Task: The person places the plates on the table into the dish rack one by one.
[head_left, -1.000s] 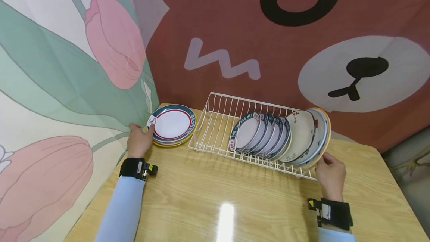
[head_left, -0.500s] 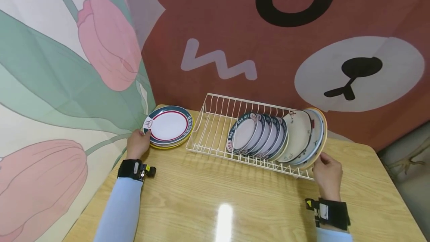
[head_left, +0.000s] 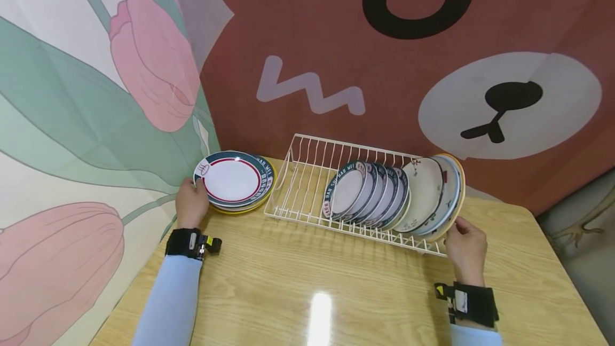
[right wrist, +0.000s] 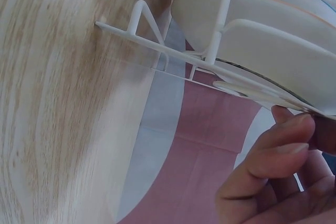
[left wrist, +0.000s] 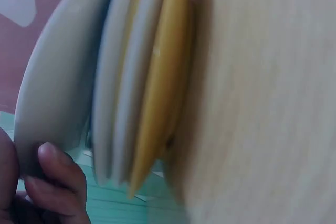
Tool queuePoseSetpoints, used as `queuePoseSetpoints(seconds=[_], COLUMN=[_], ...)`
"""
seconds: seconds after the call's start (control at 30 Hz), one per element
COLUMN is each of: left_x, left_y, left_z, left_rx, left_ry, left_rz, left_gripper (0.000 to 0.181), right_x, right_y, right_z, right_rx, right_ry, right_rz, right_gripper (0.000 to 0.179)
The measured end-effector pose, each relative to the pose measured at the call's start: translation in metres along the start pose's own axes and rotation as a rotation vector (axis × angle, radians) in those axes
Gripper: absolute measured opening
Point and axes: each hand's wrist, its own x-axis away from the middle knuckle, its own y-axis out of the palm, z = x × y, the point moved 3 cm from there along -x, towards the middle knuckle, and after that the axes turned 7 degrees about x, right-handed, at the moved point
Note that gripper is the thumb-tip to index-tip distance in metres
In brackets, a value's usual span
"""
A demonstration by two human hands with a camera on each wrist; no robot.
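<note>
At the left, my left hand (head_left: 191, 204) pinches the edge of a white plate (head_left: 231, 179) with a dark blue-green rim and red ring. In the left wrist view this plate (left wrist: 55, 77) tilts apart from the stacked plates under it, whose lowest visible one is a yellow plate (left wrist: 163, 72). My right hand (head_left: 466, 250) pinches the rim of the outermost plate (head_left: 462, 194), yellow-edged, at the right end of a white wire dish rack (head_left: 355, 147). In the right wrist view, fingers (right wrist: 281, 158) and thumb meet at a plate's edge beside the rack wires.
Several smaller blue-rimmed plates (head_left: 348, 191) and larger pale plates (head_left: 423, 191) lean upright in the rack's middle and right. Bare slots lie at its left. The wooden table (head_left: 269, 276) meets printed cloth walls (head_left: 307, 25) behind and at left.
The left hand has drawn the top plate leftward and up off the stack, uncovering the rim of the plate below. The right hand has stayed on its plate. The head view shifted slightly.
</note>
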Motion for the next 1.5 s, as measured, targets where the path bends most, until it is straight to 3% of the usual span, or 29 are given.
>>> queuePoseSetpoints(seconds=[0.17,0.3,0.43,0.6,0.7,0.8,0.97,1.27,1.5], left_x=[0.003,0.003,0.006,0.017,0.029,0.045,0.076,0.129,0.169], left_y=[0.000,-0.001,-0.002,-0.001,0.001,0.006,0.017,0.047,0.056], left_z=[0.013,0.025,0.049,0.084,0.106,0.128,0.153,0.184,0.212], left_rx=[0.064,0.106,0.202,0.364,0.456,0.535,0.610,0.619,0.625], left_ry=[-0.016,0.008,0.057,0.082,0.129,0.184,0.225,0.229,0.247], left_rz=[0.011,0.054,0.077,0.033,0.009,-0.039,-0.163,-0.454,-0.605], left_gripper=[0.052,0.052,0.051,0.051,0.048,0.046,0.044,0.039,0.031], right_x=[0.002,0.003,0.004,0.005,0.006,0.006,0.009,0.012,0.011], right_y=[-0.002,-0.004,-0.006,-0.011,-0.012,-0.012,-0.010,-0.009,-0.010], right_z=[0.002,0.004,0.006,0.008,0.009,0.008,0.005,0.000,-0.001], right_rx=[0.004,0.007,0.012,0.018,0.013,-0.001,-0.012,0.025,0.015], right_ry=[0.014,0.026,0.026,0.021,0.021,0.016,0.001,-0.022,-0.053], right_rz=[0.000,0.002,0.010,0.021,0.026,0.032,0.007,-0.007,0.012], right_gripper=[0.036,0.036,0.036,0.036,0.036,0.035,0.036,0.038,0.035])
